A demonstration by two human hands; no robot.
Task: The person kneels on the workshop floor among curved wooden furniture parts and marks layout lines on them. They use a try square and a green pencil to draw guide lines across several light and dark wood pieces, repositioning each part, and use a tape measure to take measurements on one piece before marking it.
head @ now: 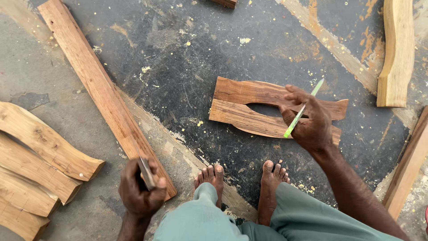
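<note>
Right hand (310, 123) pinching a green pencil (302, 110), pressed on two curved wooden pieces (249, 106) lying touching beneath it. Left hand (140, 187) closed around a small metal tool (146, 173), beside a long plank (100, 87).

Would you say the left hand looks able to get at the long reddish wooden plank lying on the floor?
Probably yes: the left hand hovers right at the near end of the long reddish wooden plank, with nothing between them, though its fingers already grip a small dark tool.

Woodworking shop: cut curved wood pieces (40, 165), plank (102, 93), chip-strewn floor (178, 67).
</note>
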